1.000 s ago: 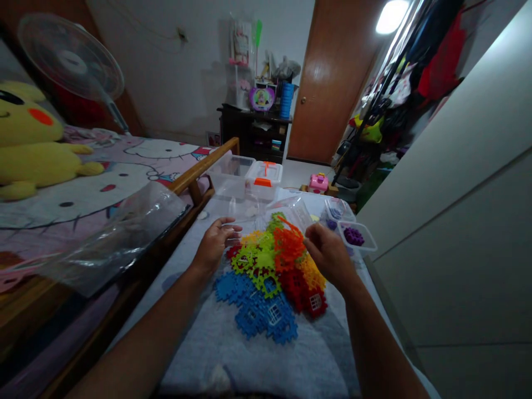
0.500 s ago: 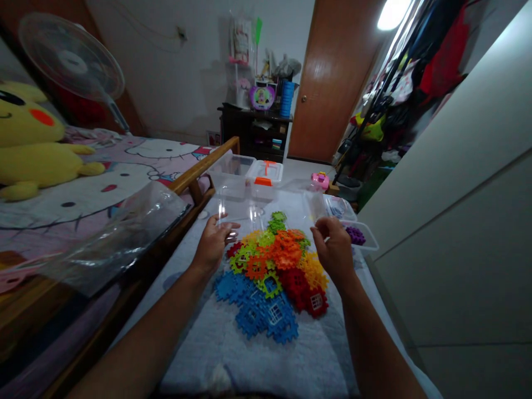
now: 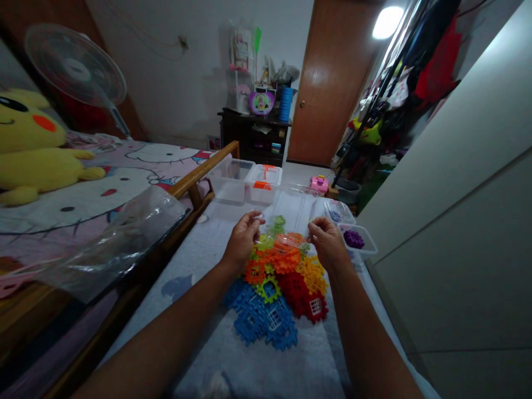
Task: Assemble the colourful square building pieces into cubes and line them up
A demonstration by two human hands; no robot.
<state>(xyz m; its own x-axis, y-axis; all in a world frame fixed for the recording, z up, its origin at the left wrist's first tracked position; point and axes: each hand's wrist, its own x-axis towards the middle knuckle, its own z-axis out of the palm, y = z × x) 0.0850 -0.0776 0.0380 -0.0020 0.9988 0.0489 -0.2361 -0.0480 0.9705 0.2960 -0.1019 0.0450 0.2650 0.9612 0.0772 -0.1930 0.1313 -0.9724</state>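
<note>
My left hand [image 3: 243,238] has its fingers closed on the near left edge of a clear plastic container [image 3: 293,213]. My right hand [image 3: 328,238] pinches the near right edge of the same container. It is see-through, so I cannot tell whether it is a box or its lid. Beneath and in front of it lies a heap of gear-edged plastic building blocks: orange blocks [image 3: 286,255], blue blocks [image 3: 264,321], red blocks [image 3: 297,291], yellow blocks [image 3: 313,274] and green blocks [image 3: 269,288]. Some green ones show blurred through the plastic.
Right of my right hand, a clear box [image 3: 368,244] holds purple blocks [image 3: 353,239]. A lidded box [image 3: 338,211] sits behind it. At the far end stand an open clear box [image 3: 230,185] and a box with orange clips [image 3: 266,176]. A wooden rail [image 3: 203,172] borders the left.
My left hand has moved right, closer to my right hand, and its spread fingers have closed on the container's edge. The container has turned between my hands.
</note>
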